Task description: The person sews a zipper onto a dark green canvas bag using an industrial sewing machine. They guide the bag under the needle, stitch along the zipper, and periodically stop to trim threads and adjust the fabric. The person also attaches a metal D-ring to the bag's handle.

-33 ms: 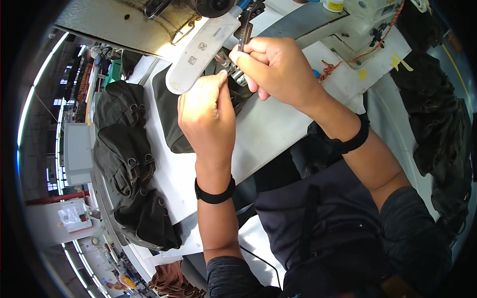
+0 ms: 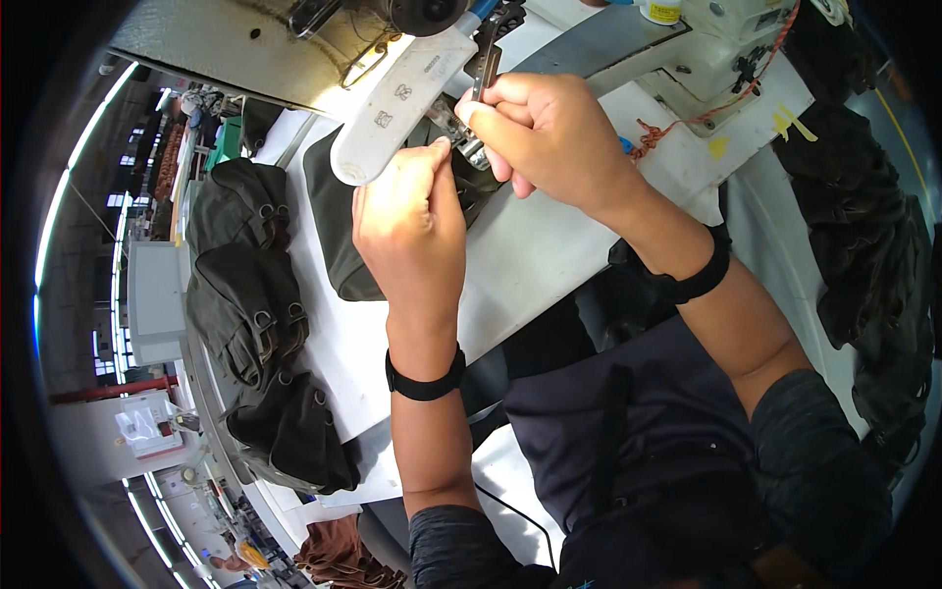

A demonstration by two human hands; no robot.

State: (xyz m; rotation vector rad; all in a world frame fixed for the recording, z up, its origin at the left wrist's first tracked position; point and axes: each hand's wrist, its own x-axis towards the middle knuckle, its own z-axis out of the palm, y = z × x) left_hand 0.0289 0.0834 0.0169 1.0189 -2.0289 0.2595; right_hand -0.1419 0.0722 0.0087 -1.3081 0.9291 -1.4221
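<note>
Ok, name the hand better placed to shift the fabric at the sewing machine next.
Probably the left hand: nearest most of the visible olive fabric. The right hand is by the metal bracket.

Bare hands at close quarters, near but apart: left hand (image 2: pixel 410 226), back upward, fingers folded under, thumb (image 2: pixel 447 201) drawn alongside forefinger; right hand (image 2: pixel 554 137), set higher, fingers curled inward, thumb tip closed toward bent forefinger. Left forearm (image 2: pixel 429 452) rises almost straight from lower edge, left wrist (image 2: pixel 424 329) in line; right forearm (image 2: pixel 751 329) slants up and leftward, right wrist (image 2: pixel 625 208) nearly straight, both forearms uncovered
</note>
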